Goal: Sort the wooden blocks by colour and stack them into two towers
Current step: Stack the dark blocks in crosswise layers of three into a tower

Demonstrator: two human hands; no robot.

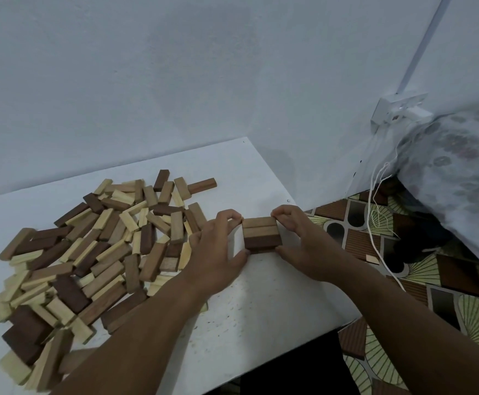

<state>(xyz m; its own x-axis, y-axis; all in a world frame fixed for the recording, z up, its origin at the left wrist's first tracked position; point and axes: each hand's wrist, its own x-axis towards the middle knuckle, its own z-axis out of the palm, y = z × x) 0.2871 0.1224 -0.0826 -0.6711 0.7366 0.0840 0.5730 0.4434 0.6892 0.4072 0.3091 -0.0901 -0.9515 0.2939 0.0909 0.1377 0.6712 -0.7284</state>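
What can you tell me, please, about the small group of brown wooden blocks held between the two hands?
The small group of brown wooden blocks is three rectangular bars lying flat side by side on the white table, right of the loose pile. The nearest bar looks darkest, the other two mid-brown. Their ends line up into a near-square layer. The left hand presses one end, the right hand the other, fingertips on the far corners.

The wooden blocks [95,252] looked matt and smooth-sawn, pale and dark brown. The counter [261,309] was matt white, speckled. The wall [175,81] was matt plaster.
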